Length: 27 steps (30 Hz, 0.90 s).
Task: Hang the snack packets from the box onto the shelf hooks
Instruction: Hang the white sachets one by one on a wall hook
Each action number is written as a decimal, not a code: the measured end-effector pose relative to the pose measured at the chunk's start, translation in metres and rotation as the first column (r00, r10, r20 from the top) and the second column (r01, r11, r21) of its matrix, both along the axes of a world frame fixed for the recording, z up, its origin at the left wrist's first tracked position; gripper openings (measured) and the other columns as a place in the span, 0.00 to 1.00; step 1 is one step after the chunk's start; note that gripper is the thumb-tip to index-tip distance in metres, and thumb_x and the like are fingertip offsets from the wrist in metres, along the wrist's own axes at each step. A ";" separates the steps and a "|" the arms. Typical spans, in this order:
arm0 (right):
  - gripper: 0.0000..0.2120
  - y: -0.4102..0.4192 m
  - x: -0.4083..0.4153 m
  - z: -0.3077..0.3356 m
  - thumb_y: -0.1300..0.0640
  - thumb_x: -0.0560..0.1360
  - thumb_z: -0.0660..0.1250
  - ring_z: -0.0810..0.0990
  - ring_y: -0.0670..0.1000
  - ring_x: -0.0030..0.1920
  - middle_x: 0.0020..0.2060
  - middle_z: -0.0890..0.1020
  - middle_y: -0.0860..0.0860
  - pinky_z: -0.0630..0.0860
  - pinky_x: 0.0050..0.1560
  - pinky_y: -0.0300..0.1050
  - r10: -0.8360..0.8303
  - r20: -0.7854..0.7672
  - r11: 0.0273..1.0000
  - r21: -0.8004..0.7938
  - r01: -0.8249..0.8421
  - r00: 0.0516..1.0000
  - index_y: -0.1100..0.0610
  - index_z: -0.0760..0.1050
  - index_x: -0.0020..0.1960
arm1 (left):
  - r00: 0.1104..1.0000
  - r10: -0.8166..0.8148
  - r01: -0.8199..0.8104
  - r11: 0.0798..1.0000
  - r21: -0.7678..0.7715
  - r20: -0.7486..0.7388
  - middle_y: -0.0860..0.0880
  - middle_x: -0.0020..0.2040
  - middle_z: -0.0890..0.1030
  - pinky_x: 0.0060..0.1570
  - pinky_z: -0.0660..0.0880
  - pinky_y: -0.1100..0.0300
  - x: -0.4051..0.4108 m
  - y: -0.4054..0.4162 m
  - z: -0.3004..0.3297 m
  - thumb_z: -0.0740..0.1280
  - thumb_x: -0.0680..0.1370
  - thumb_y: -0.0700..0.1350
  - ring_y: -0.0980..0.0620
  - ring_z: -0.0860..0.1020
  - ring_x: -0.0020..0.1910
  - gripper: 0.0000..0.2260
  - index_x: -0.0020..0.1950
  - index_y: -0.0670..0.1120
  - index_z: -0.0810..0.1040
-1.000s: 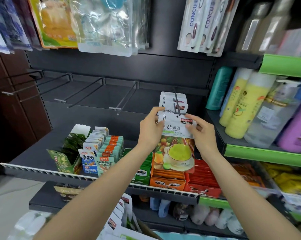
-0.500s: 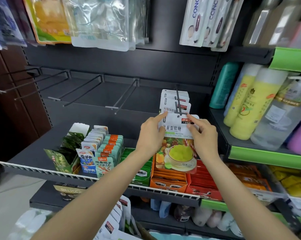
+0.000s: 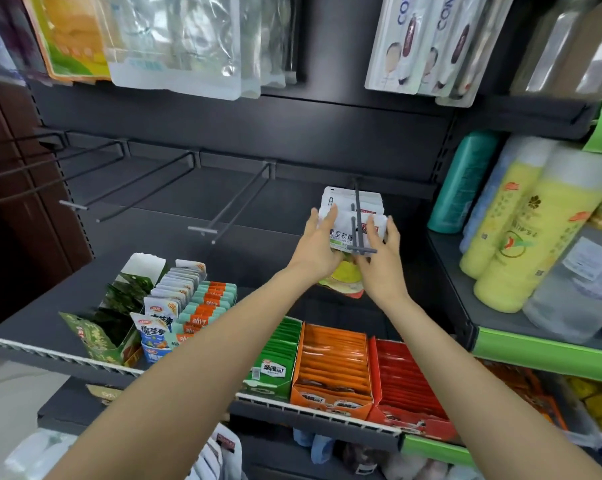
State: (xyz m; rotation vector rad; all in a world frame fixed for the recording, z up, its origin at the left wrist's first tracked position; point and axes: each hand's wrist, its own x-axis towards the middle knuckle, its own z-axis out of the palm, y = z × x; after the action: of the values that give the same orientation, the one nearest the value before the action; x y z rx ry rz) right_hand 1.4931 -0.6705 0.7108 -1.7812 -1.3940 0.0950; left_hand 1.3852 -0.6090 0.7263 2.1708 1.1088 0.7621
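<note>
Both hands have slid the front snack packet (image 3: 348,233) back along the hook (image 3: 358,216), at 1 o'clock of centre. The left hand (image 3: 318,251) and right hand (image 3: 379,258) press it with straight fingers, gripping nothing. Uneven pushing risks tearing the hang-hole.

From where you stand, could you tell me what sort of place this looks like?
Most likely a small shop aisle: snack packets hang on a display hook, open cartons of sachets line the shelf, and bottles fill the neighbouring bay.
</note>
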 end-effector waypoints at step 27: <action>0.12 -0.118 -0.117 -0.057 0.65 0.77 0.62 0.79 0.49 0.55 0.54 0.81 0.52 0.68 0.52 0.31 0.147 -0.057 0.963 -0.220 -0.156 0.988 0.58 0.79 0.57 | 0.987 0.148 -0.145 0.988 -0.048 0.062 0.51 0.44 0.82 0.49 0.77 0.56 -0.149 -0.109 -0.065 0.64 0.77 0.41 0.53 0.79 0.44 0.06 0.50 0.48 0.80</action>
State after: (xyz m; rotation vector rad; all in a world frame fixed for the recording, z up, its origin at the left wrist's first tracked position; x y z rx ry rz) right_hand 1.3756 -0.7889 0.6543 -1.8398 -1.5386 0.3812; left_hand 1.2361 -0.7184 0.6614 2.0309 1.2500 0.8585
